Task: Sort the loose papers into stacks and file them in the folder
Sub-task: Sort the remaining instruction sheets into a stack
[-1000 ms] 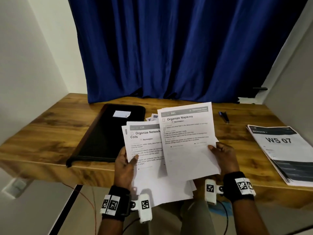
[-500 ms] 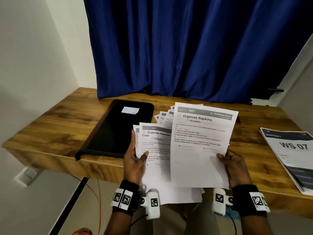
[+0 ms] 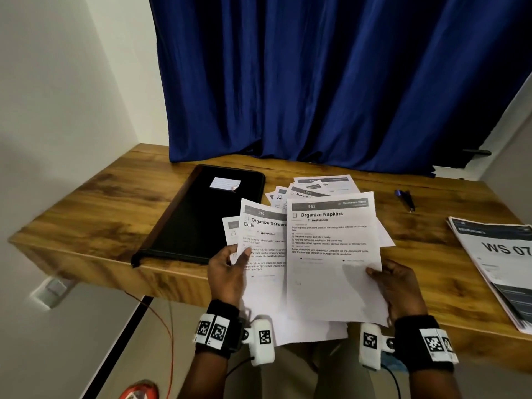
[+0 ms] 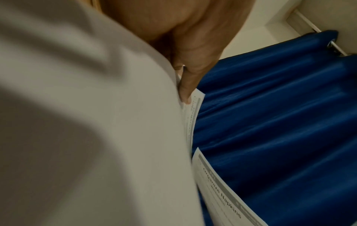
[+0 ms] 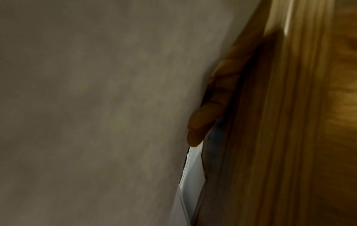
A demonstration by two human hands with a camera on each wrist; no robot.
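My left hand (image 3: pixel 230 266) grips a fanned bunch of white printed sheets (image 3: pixel 262 254), thumb on top of the "Organize Network Coils" page; in the left wrist view its thumb (image 4: pixel 191 76) presses on the paper (image 4: pixel 86 122). My right hand (image 3: pixel 394 283) holds the "Organize Napkins" sheet (image 3: pixel 331 254) by its right edge, overlapping the left bunch. In the right wrist view the paper's back (image 5: pixel 96 107) fills the frame, with my fingers (image 5: pixel 204 122) behind it. A closed black folder (image 3: pixel 207 217) with a white label lies on the wooden desk (image 3: pixel 100 214) to the left. More loose sheets (image 3: pixel 319 187) lie behind.
A stack of papers marked "WS 07" (image 3: pixel 501 263) lies at the desk's right edge. A blue pen (image 3: pixel 404 198) rests at the back right. A blue curtain (image 3: pixel 331 82) hangs behind the desk. White walls close in both sides.
Both hands still hold the same sheets, which have shifted a little so that the loose sheets on the desk behind them show. The camera view has moved leftward.
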